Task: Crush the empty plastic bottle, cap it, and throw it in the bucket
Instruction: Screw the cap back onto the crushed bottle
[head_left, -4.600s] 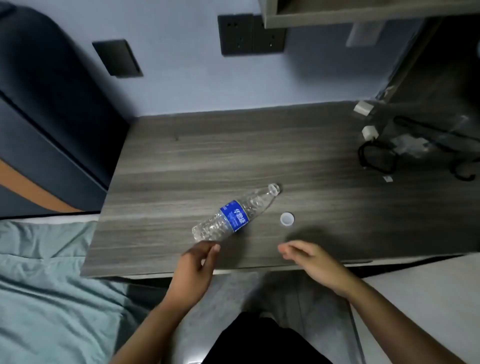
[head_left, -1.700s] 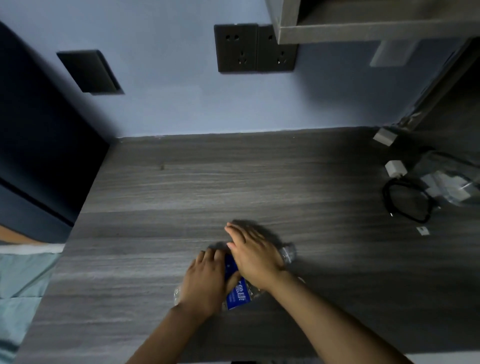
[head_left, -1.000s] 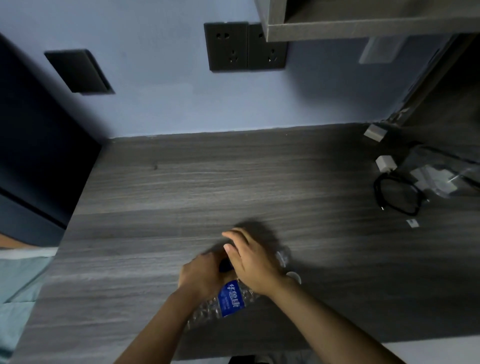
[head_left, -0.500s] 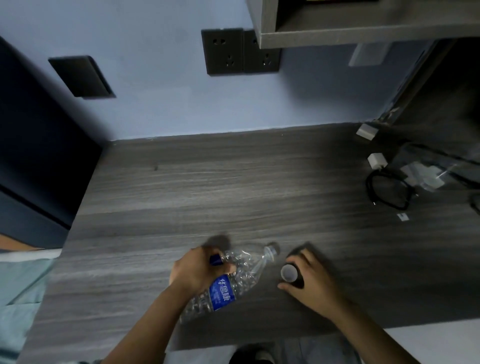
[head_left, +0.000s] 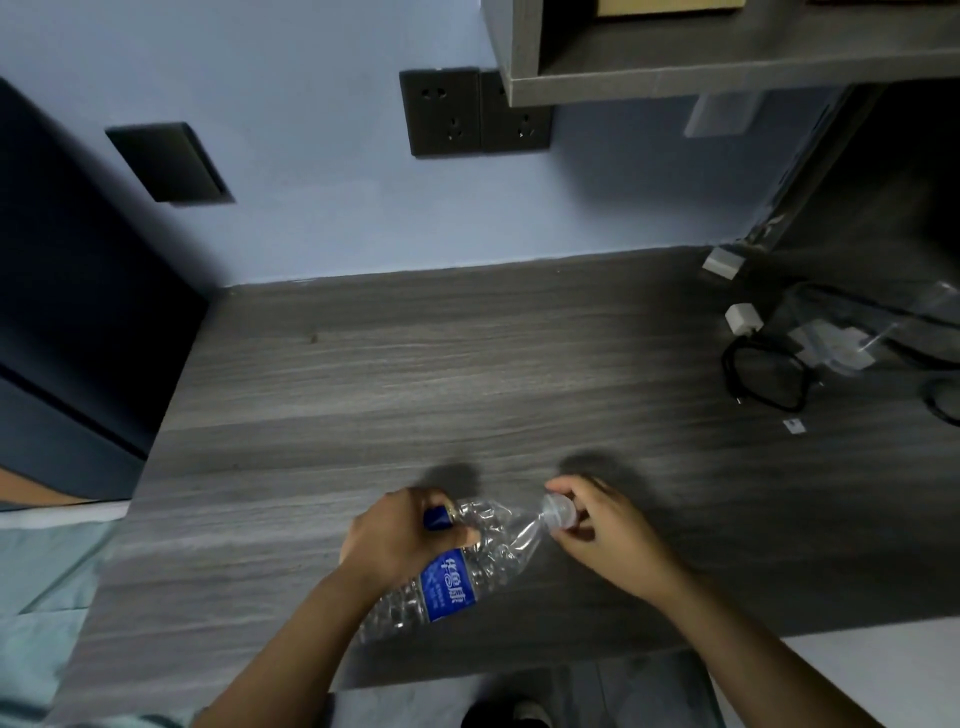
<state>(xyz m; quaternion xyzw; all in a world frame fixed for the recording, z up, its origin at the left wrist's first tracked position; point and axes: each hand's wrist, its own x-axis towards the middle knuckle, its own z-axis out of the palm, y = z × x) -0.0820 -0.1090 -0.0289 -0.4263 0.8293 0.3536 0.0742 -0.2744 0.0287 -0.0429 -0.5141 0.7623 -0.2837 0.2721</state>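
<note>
The crumpled clear plastic bottle (head_left: 470, 569) with a blue label lies slanted near the front edge of the grey wooden desk (head_left: 467, 374), neck pointing right. My left hand (head_left: 402, 538) grips its middle over the label. At the bottle's mouth sits the white cap (head_left: 558, 509), pinched between the fingers of my right hand (head_left: 605, 535). No bucket is in view.
Black cables (head_left: 766, 376), white chargers (head_left: 743, 318) and a clear plastic bag (head_left: 852, 332) lie at the desk's right. Wall sockets (head_left: 472, 111) and a shelf (head_left: 727, 57) are above. A dark bed frame (head_left: 62, 312) and teal bedding (head_left: 36, 597) are on the left.
Both hands pressed the bottle flat on the desk. My right hand then took the cap from the desk and brought it to the bottle's mouth, while the left kept hold of the bottle.
</note>
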